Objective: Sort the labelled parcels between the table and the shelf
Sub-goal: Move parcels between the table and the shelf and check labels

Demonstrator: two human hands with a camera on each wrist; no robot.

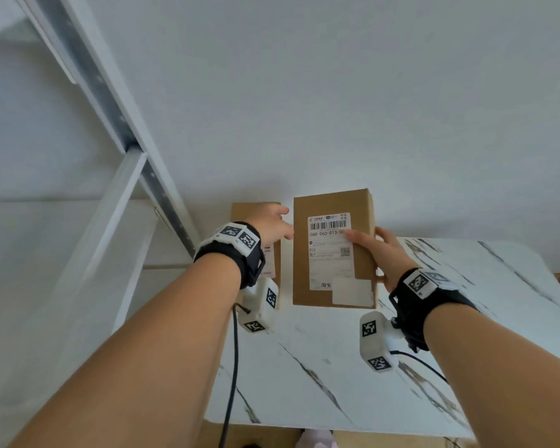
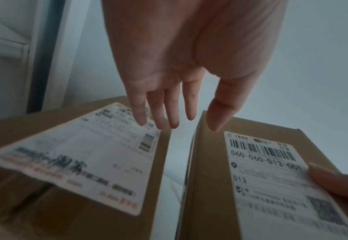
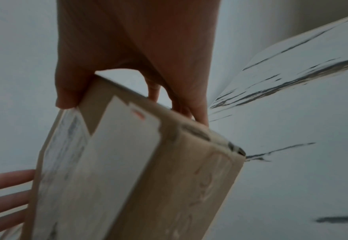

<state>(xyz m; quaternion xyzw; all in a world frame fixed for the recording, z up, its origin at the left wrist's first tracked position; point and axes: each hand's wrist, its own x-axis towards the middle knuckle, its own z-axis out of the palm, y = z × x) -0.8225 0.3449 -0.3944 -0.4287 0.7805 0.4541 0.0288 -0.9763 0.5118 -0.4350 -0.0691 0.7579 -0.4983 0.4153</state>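
Above the table (image 1: 466,318), right hand (image 1: 382,253) grips the D13 parcel (image 1: 317,295).

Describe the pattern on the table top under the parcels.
The table top is white marble-patterned, with dark grey veins; the head view shows it best.

Labelled cardboard parcels: two, one (image 1: 330,253) marked D13, one (image 1: 256,240) beside it
Hands: two, left (image 1: 269,226), right (image 1: 382,257)
Bench (image 1: 337,367): one
Shelf (image 1: 117,202): one

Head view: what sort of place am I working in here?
Probably a small parcel-sorting corner in a plain room: a marble-patterned table, a white metal shelf beside it, and two cardboard parcels with shipping labels.
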